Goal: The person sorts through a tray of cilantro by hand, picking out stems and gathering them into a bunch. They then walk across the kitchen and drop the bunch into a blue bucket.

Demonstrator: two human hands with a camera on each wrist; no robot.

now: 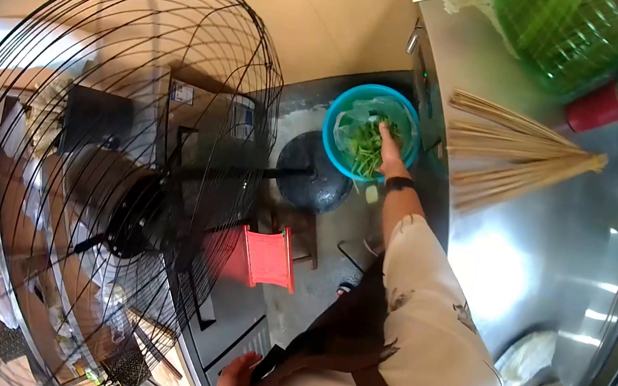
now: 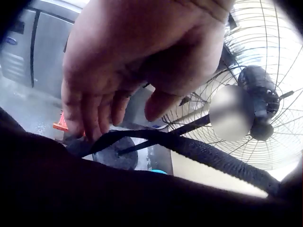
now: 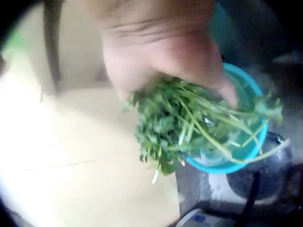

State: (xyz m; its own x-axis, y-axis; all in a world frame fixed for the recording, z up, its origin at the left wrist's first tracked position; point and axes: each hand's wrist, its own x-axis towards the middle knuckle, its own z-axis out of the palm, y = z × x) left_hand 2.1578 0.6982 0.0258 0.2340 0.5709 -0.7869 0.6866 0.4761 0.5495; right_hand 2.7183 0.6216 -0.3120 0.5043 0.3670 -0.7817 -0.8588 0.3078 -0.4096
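Observation:
My right hand (image 1: 390,153) reaches down over a turquoise bucket (image 1: 328,133) lined with clear plastic. It grips a bunch of leafy green herbs (image 3: 165,125), whose thin pale stems stick out past the thumb in the right wrist view. From the head view, the herbs overlap the bucket's opening. My left hand (image 1: 238,376) hangs low by my side, fingers loosely bent and holding nothing. Close below those fingers, the left wrist view shows a dark cloth strap (image 2: 208,153) across dark clothing.
A large black fan (image 1: 132,213) fills the left side, its round base (image 1: 310,185) beside the bucket. A red stool (image 1: 269,258) stands on the floor. On the steel counter (image 1: 566,201) at right lie bundled bamboo skewers (image 1: 511,144), a red can (image 1: 604,104) and a green plastic basket (image 1: 564,39).

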